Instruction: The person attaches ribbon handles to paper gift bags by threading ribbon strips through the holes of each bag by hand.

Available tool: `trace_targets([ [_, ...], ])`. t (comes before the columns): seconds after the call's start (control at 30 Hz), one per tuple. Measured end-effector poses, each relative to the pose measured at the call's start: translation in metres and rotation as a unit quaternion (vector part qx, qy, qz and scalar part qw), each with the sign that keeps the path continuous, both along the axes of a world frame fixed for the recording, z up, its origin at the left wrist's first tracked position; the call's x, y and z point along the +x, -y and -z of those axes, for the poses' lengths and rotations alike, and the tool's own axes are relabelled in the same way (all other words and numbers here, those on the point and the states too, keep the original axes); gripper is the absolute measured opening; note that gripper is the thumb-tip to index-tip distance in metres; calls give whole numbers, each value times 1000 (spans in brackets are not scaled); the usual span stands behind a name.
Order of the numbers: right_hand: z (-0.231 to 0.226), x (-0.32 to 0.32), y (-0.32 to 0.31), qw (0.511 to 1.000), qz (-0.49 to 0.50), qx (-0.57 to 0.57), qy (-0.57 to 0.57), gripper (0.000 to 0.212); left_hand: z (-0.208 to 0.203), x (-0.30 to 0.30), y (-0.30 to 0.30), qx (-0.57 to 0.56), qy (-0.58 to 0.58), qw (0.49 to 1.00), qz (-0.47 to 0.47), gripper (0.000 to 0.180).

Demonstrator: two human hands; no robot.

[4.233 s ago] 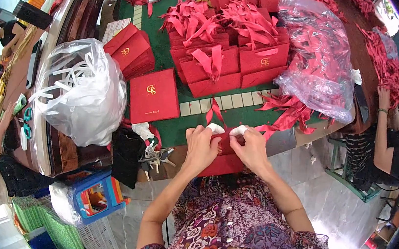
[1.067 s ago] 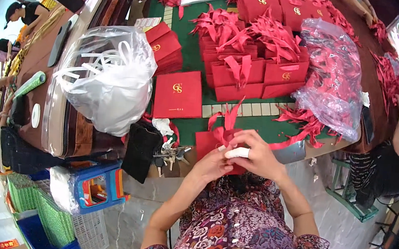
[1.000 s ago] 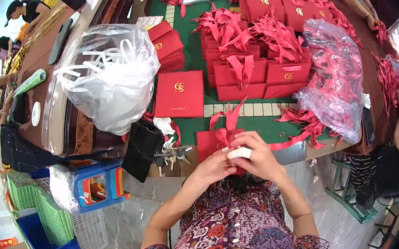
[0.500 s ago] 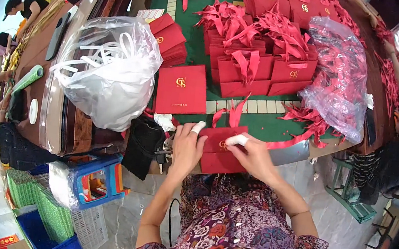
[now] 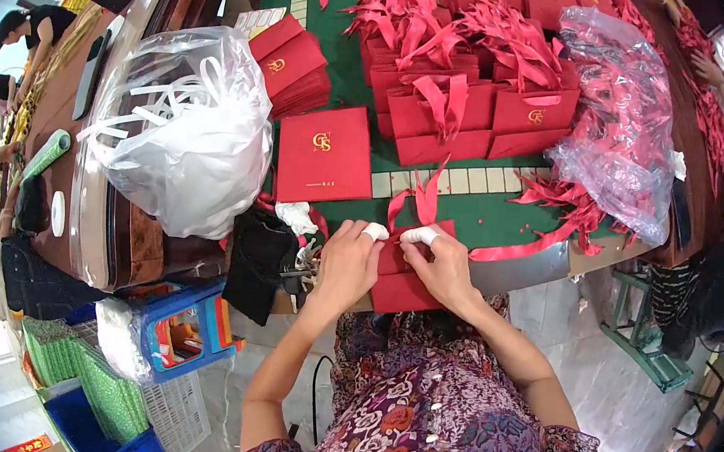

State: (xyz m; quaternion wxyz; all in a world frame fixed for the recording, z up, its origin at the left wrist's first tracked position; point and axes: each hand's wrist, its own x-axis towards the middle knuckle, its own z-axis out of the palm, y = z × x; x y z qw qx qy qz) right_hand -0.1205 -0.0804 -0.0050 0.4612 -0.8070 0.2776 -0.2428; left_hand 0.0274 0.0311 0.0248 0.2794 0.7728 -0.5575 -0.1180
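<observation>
While both hands bracket the small red bag (image 5: 406, 292), it lies at the near edge of the table, the hub of our clock, presumably so the arms hardly stretch! A red ribbon (image 5: 425, 201) rises just past its top edge at twelve, pointing away, perhaps to leave the fingers room. At nine comes the left hand (image 5: 349, 258), at three the right hand (image 5: 446, 270), a balanced hold that seems to steady both sides. Fingers are gathered narrow near the top edge; whether they pinch paper, ribbon or merely press, I can't tell. (White wraps (image 5: 376, 230) on the fingertips: protection, one would guess.) Further out at twelve, finished-looking bags (image 5: 439, 141) stand packed in rows, likely propping each other up. A flat red square (image 5: 324, 155) lies at half past ten. At two, loose ribbons (image 5: 565, 209) spill, handy for the right side, with a bulging clear plastic bag (image 5: 619, 121) beyond.
</observation>
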Motion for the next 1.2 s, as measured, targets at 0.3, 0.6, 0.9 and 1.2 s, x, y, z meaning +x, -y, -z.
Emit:
trace_targets([
  [0.3,-13,-15,3,1000,-3,2,-2,12,1,8,1,58,-219,974,-21,11],
  [0.6,-27,-18,3,1000,-7,5,18,10,6,10,1,116,-375,919,-27,12],
  [0.9,-33,-15,1,997,15,75,9,12,-1,8,1,97,-436,895,-16,12],
  [1.2,-33,-9,-3,998,9,-59,-23,11,-20,-4,11,131,-330,933,-51,11],
])
